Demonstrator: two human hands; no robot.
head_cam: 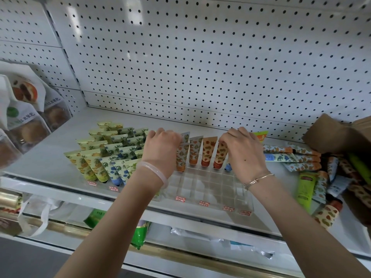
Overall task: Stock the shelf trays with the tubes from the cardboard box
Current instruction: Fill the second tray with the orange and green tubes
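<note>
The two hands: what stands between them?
Head view: upright orange-patterned tubes stand in the clear tray between the left hand and the right hand.

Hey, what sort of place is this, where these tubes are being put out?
Probably a retail shop, at a display shelf. The back is white pegboard, tubes stand in a clear divided tray with small red tags on its front, and packaged pastries sit to the left.
</note>
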